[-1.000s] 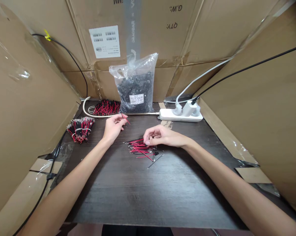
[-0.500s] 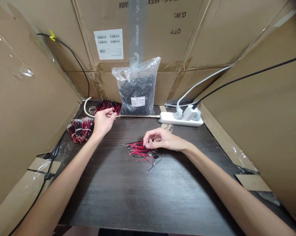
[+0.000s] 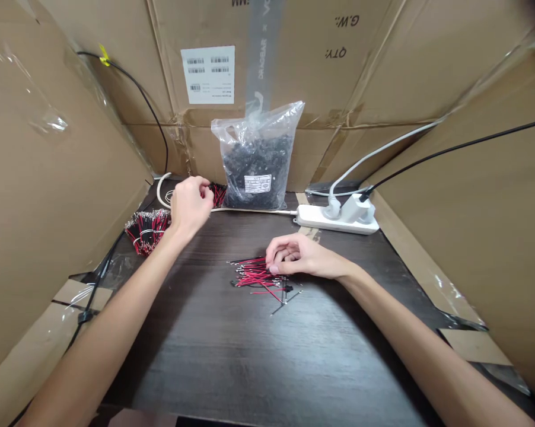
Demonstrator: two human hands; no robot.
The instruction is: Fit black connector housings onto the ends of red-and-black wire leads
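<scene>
My left hand [image 3: 191, 203] is at the back left, over a pile of red and black wires [image 3: 217, 193] that it partly covers. Its fingers are curled in, with the tips hidden behind the hand. Below and left of it lies a tied bundle of red and black wires [image 3: 147, 230] with bare metal ends. Mid-table, my right hand [image 3: 299, 254] hovers at the right end of loose red and black wires [image 3: 255, 276]. Thumb and fingers are bent together there; whatever is between them cannot be made out. A small black connector [image 3: 288, 289] lies just below that hand.
A clear bag of black parts [image 3: 258, 160] leans on the cardboard back wall [image 3: 321, 89]. Right of it, a white power strip [image 3: 336, 219] holds plugs with cables running right. Cardboard sides enclose the dark table [image 3: 232, 356]. A black cable hangs at left.
My left hand has moved further back over the rear wire pile, and the wire seen at its fingertips is out of sight. The right hand stays by the loose wires. The view has shifted slightly.
</scene>
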